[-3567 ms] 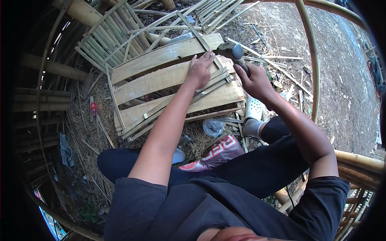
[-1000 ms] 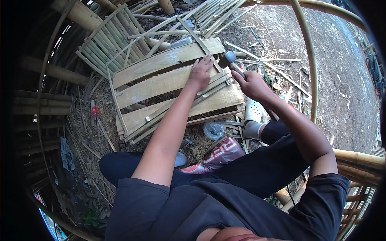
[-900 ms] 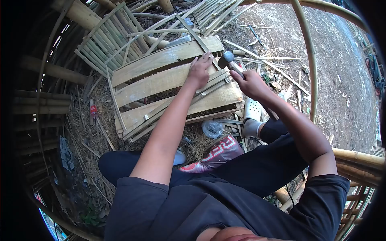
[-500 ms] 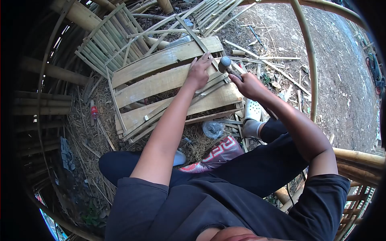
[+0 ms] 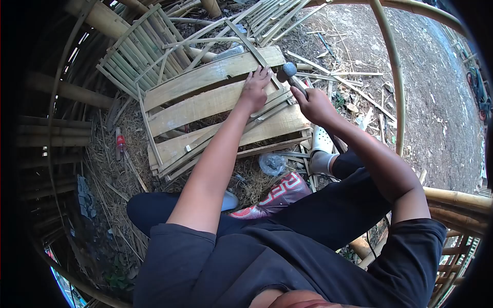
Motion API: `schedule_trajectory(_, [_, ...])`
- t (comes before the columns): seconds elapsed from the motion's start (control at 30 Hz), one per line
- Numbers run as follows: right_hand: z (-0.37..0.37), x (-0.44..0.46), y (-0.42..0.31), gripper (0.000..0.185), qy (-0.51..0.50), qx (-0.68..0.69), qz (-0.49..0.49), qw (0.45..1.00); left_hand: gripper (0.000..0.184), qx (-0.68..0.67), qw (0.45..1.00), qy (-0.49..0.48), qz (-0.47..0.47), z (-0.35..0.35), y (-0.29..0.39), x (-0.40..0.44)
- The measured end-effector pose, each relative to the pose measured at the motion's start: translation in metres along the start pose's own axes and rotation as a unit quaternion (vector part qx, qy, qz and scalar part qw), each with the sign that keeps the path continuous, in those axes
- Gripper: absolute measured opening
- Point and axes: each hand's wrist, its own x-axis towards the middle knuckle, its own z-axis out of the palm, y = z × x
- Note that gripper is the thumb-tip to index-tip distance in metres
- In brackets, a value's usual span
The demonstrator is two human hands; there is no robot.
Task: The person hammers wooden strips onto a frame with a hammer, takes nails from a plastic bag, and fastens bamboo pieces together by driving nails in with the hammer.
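Note:
My right hand (image 5: 316, 106) is closed round the handle of a hammer (image 5: 289, 70), whose rounded grey metal head hangs by the right end of a slatted wooden bench (image 5: 192, 117). With bent fingers, my left hand (image 5: 254, 91) holds a long bamboo strip (image 5: 247, 43) down against the bench slats. That strip runs slantwise from beyond the bench's far edge to its right end. Several more thin strips (image 5: 210, 134) lie across the nearer slats, partly under my left forearm. Whether a nail sits under the hammer is too small to tell.
A bamboo slat panel (image 5: 137, 54) leans at the back left, and loose strips (image 5: 277, 20) are piled behind. A bottle with a red label (image 5: 120, 142) lies left of the bench. Clear plastic (image 5: 272, 164) lies in front. A curved bamboo pole (image 5: 393, 66) rises on the right.
The hammer and my right hand have shifted slightly, with the head a little to the right and the handle tilted more steeply. My left hand stays almost in place on the strip.

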Motion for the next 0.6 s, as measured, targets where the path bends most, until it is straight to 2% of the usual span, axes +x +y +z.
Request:
schedule_trajectory(0.13, [-0.012,-0.005,0.0,0.068,-0.027,0.015,-0.005,1.0,0.068,-0.018,1.0,0.011,0.003,0.002,-0.001,-0.002])
schedule_trajectory(0.27, [-0.001,-0.003,0.014,0.067,-0.074,-0.035,0.057,0.995,0.065,-0.037,0.999,0.019,0.005,0.002,0.001,-0.001])
schedule_trajectory(0.47, [0.002,-0.004,0.019,0.068,-0.023,0.012,-0.001,1.0,0.067,-0.018,1.0,0.005,-0.003,0.002,-0.002,-0.001])
schedule_trajectory(0.57, [0.004,-0.003,0.022,0.067,-0.061,-0.016,0.05,0.997,0.066,-0.018,1.0,0.009,-0.003,0.002,-0.003,-0.001])
schedule_trajectory(0.6, [0.001,-0.005,0.017,0.066,-0.021,0.016,0.035,0.999,0.066,-0.018,1.0,0.009,-0.001,0.003,-0.003,0.0])
